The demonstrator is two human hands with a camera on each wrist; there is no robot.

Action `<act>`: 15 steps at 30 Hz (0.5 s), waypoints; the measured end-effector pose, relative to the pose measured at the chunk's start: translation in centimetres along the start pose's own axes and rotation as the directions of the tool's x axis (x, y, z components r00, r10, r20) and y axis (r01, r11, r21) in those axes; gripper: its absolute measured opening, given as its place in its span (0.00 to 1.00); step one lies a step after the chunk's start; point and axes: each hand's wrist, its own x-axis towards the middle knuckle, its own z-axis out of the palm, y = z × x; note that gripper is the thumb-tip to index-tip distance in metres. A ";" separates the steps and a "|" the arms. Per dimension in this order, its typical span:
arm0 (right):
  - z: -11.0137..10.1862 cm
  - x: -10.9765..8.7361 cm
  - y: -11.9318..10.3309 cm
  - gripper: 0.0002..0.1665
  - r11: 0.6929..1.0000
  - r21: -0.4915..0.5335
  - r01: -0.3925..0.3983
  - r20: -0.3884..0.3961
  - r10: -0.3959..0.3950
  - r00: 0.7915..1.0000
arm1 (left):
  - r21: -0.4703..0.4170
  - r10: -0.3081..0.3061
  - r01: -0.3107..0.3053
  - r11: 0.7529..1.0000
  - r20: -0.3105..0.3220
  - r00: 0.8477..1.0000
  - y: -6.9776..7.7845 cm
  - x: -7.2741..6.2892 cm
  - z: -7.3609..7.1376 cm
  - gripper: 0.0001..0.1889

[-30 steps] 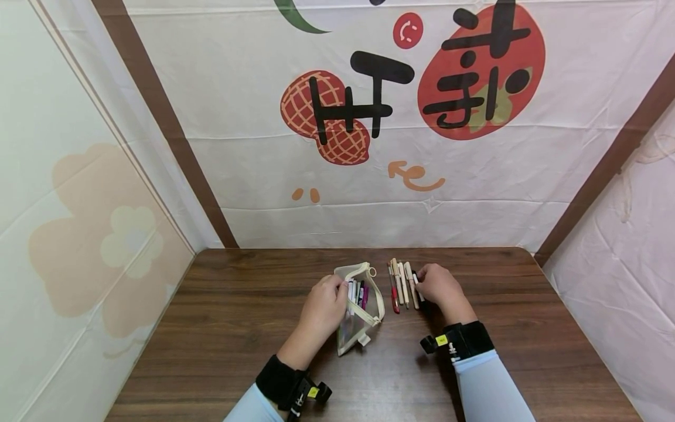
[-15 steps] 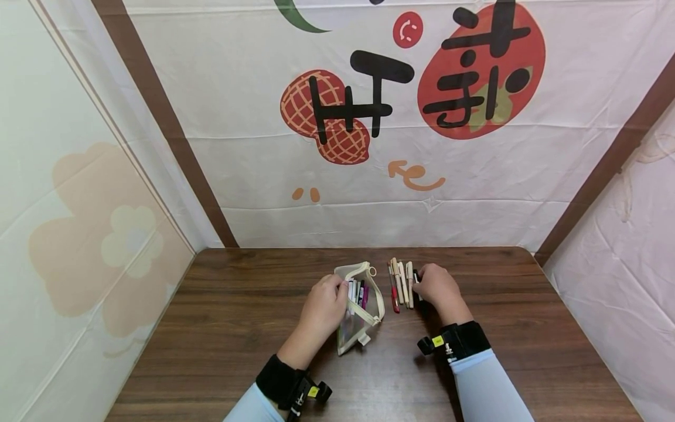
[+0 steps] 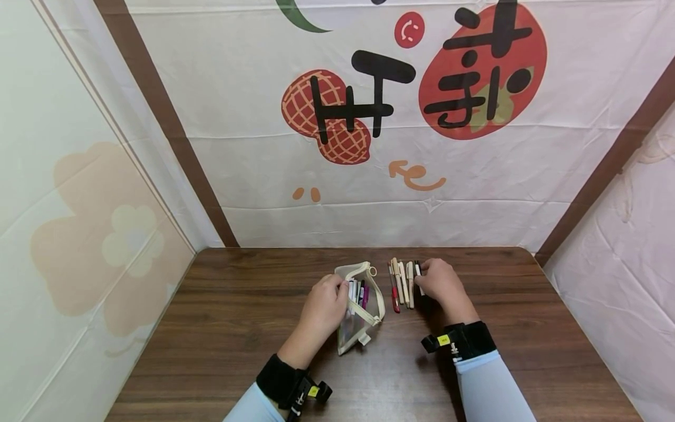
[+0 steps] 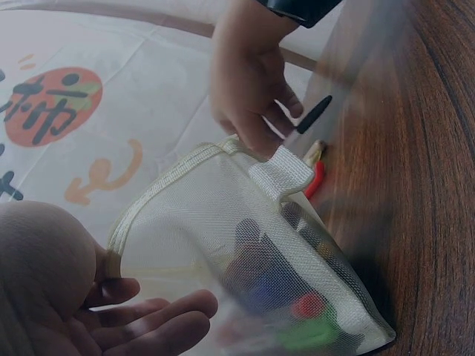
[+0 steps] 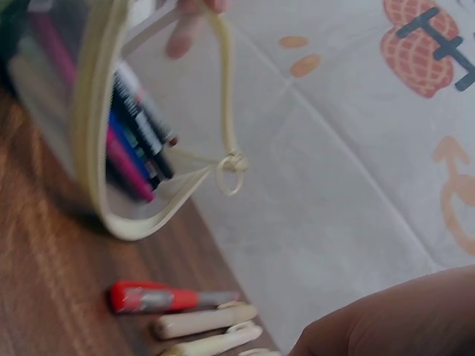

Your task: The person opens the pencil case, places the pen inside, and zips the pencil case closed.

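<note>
My left hand (image 3: 328, 302) pinches the rim of a cream mesh pencil pouch (image 3: 345, 337), whose zipped mouth gapes open. Several pens and markers (image 5: 133, 141) lie inside it, some purple, blue and black. To the right, a row of pens rests on the table: a red pen (image 3: 394, 296) at its left end, then several beige pens (image 3: 405, 284). At the row's right end, my right hand (image 3: 442, 284) holds a black-and-white pen (image 3: 418, 269) between thumb and fingers. The black end (image 4: 315, 114) of that pen sticks out past the fingers in the left wrist view.
Everything lies on a dark wooden table (image 3: 237, 328). A white printed cloth (image 3: 263, 176) hangs behind its far edge, with more cloth on both sides. Black camera straps (image 3: 466, 340) circle the wrists.
My right hand shifts slightly left, then back right, at the black-and-white pen. The rightmost beige pen now lies straighter and farther left. The left hand and pouch stay still.
</note>
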 end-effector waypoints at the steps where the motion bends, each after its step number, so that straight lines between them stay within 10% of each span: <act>1: -0.1 -0.1 -0.1 0.30 1.000 0.023 0.008 -0.004 -0.007 1.000 | -0.002 -0.001 0.001 1.000 0.000 1.000 0.0 0.0 0.0 0.13; 15: -0.8 -0.1 -1.3 0.19 0.934 0.348 0.082 -0.087 -0.055 0.995 | 0.003 0.003 -0.003 1.000 -0.007 1.000 0.0 0.0 0.0 0.13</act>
